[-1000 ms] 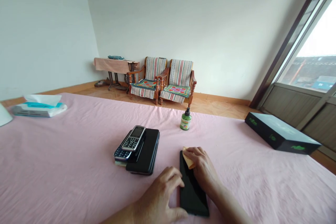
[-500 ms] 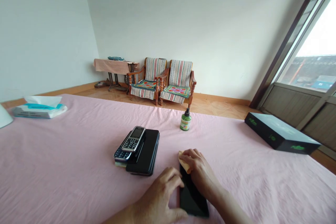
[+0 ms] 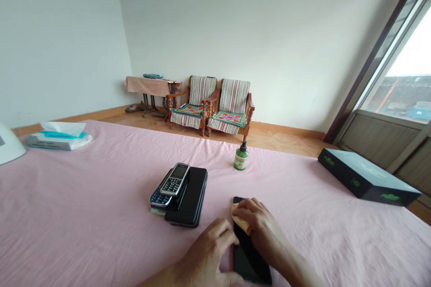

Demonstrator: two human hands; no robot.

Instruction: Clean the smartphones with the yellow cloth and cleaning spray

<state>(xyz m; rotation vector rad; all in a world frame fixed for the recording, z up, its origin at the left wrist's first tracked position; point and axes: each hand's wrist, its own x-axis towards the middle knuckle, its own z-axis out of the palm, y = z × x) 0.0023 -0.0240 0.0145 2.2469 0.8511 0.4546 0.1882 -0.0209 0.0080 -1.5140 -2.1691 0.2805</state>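
A black smartphone point(image 3: 251, 258) lies flat on the pink cloth in front of me. My right hand point(image 3: 261, 224) presses a folded yellow cloth point(image 3: 241, 222) onto its upper part, fingers closed round the cloth. At the phone's left edge, my left hand point(image 3: 212, 251) steadies it, with fingertips at the side and the thumb near the lower left corner. To the left is a pile of phones: a silver keypad phone point(image 3: 175, 180) rests over a blue keypad phone point(image 3: 160, 198) and black phones point(image 3: 193, 197). A green bottle point(image 3: 241, 158) with a black cap stands beyond my right hand.
The pink cloth point(image 3: 111, 179) covers the surface. A tissue pack point(image 3: 59, 140) and part of a white object point(image 3: 10, 145) are at the far left. A black box point(image 3: 367, 177) lies at the right. Two wooden chairs point(image 3: 229, 119) stand by the wall.
My right hand and the yellow cloth have slid slightly down the phone, so its top end now shows. The whole view has shifted a little.
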